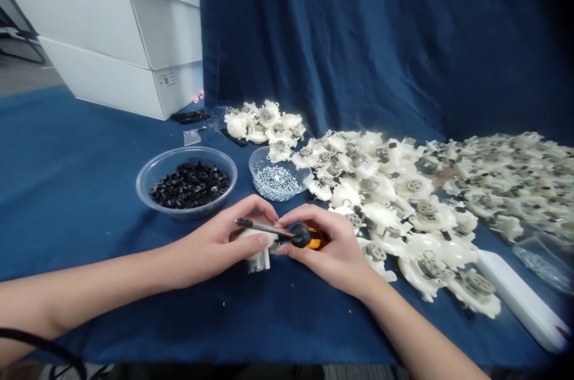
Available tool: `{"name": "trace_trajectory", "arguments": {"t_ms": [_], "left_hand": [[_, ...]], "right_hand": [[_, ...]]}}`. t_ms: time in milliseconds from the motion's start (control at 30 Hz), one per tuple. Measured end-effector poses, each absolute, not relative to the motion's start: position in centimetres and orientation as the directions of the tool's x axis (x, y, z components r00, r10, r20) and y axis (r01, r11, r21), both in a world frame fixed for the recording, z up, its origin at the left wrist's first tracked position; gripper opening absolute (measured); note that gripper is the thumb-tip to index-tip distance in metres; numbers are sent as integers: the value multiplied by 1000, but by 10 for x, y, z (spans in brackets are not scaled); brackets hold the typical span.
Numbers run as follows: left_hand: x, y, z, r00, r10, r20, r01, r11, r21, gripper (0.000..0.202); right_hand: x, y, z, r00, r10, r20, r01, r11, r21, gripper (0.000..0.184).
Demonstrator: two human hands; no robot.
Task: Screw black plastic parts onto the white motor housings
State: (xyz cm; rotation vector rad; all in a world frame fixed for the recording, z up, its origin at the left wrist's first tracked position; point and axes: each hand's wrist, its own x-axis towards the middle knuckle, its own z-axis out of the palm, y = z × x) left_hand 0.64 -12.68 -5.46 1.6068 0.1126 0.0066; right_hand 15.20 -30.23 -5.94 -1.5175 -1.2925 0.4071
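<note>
My left hand [235, 236] is closed round a cream plastic housing [259, 261] with a greyish clear part at its lower end. In my right hand [332, 242] lies a screwdriver with an orange and black handle [314, 238]. Its metal shaft [264, 226] points left across the housing, above my left thumb. The fingertips of both hands meet close to the housing's right side, by a small dark part that I cannot make out. Much of the housing is hidden by my fingers.
Beyond my left hand stands a clear bowl of black plastic parts [146, 188]; a smaller tub of screws [255, 179] is beside it. Cream housings [415, 185] are heaped on the right, near a white box [522, 299]. White cartons [103, 21] rise back left before a blue curtain [359, 39].
</note>
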Motion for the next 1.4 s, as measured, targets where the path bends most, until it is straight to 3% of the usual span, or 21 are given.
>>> {"name": "trace_trajectory", "arguments": {"t_ms": [233,400,533,633,833,967,1133,1267,1400], "left_hand": [[11,-125,-56,992,-102,-69,66,-34,997,25],[7,-127,-56,991,-66,-118,100,-233,967,24],[5,-124,-59,985,-151,-82,52,-194,980,25],[4,-122,-60,982,-178,-66,42,-137,990,30],[4,-123,-55,994,-106,-15,-22,-339,941,33],[5,-123,-55,990,-138,-17,-31,-338,941,36],[5,-123,-58,981,-192,-29,-22,-259,966,34],[6,-125,-57,962,-269,-40,-9,-178,984,28],[8,-125,-56,949,-298,-101,57,-152,987,24]], "right_hand": [[148,-300,-59,219,892,395,544,224,-808,30],[145,-299,-60,178,894,412,543,260,-799,30],[145,-299,-60,154,876,457,581,294,-759,29],[146,-300,-60,203,871,448,631,233,-740,34],[152,-299,-67,225,872,434,611,221,-760,33],[153,-296,-64,242,884,401,585,197,-787,33],[141,-316,-48,347,908,235,581,-11,-814,52],[122,-366,-53,565,823,54,461,-262,-848,22],[98,-420,-76,630,746,216,643,-345,-684,29]]}}
